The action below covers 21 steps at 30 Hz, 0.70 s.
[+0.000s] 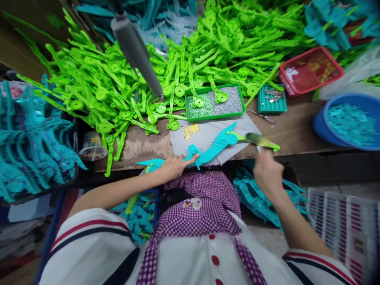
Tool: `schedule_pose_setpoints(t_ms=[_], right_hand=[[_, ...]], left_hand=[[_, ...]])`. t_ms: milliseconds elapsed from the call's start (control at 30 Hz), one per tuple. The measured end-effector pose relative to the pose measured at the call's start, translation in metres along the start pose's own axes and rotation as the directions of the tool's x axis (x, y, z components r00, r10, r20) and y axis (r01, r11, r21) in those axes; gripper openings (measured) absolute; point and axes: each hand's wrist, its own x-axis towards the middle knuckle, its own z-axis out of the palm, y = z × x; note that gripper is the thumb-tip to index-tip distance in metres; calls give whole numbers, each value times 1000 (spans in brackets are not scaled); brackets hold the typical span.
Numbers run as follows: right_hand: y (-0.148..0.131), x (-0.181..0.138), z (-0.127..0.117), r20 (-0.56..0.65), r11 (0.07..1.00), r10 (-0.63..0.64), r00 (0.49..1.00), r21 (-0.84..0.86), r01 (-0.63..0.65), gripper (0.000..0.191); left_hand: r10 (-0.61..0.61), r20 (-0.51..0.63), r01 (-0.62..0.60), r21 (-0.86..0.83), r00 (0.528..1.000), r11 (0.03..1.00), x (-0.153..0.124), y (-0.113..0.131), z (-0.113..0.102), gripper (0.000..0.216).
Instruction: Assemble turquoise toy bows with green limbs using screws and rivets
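A long turquoise plastic piece [216, 148] with lime green end parts lies along the front edge of the bench, partly on a grey cloth [182, 144]. My left hand [173, 168] closes around its left part, with the index finger stretched onto the black-marked middle. Its remaining fingers are largely hidden. Over the right green arm [271, 146], my right hand [268, 170] is closed on a tool that looks like a hammer [255, 139]; its dark head is smeared by motion. I cannot tell whether the head touches the green arm.
Lime green parts [101, 93] heap across the back. A green basket [215, 116] holds small metal pieces. Rightward are a teal basket [271, 107], a screwdriver [264, 116], a red tray [311, 71] and a blue bucket [356, 99]. A grey power driver [135, 51] hangs above the bench.
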Motion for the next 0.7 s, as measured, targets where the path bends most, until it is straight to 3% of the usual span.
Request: schedule_pose_setpoints(t_ms=[67, 133, 267, 400, 533, 700], right_hand=[[-1, 0, 6, 135, 998, 1, 991, -65, 7, 38], [2, 2, 9, 188, 998, 2, 982, -63, 10, 35], [14, 9, 2, 41, 996, 93, 995, -4, -93, 40], [18, 16, -8, 108, 997, 61, 992, -60, -55, 38], [7, 19, -6, -25, 994, 89, 996, -61, -91, 42], [5, 17, 3, 209, 994, 62, 976, -98, -42, 35]], left_hand=[[6, -9, -5, 25, 1000, 1000, 1, 0, 2, 75], [8, -18, -7, 42, 1000, 999, 1, 0, 2, 74], [8, -28, -6, 48, 1000, 999, 0, 1, 2, 74], [5, -20, -4, 37, 1000, 999, 0, 1, 3, 80], [-3, -34, 4, 27, 999, 1000, 0, 2, 5, 80], [-13, -28, 14, 37, 1000, 999, 0, 3, 6, 81]])
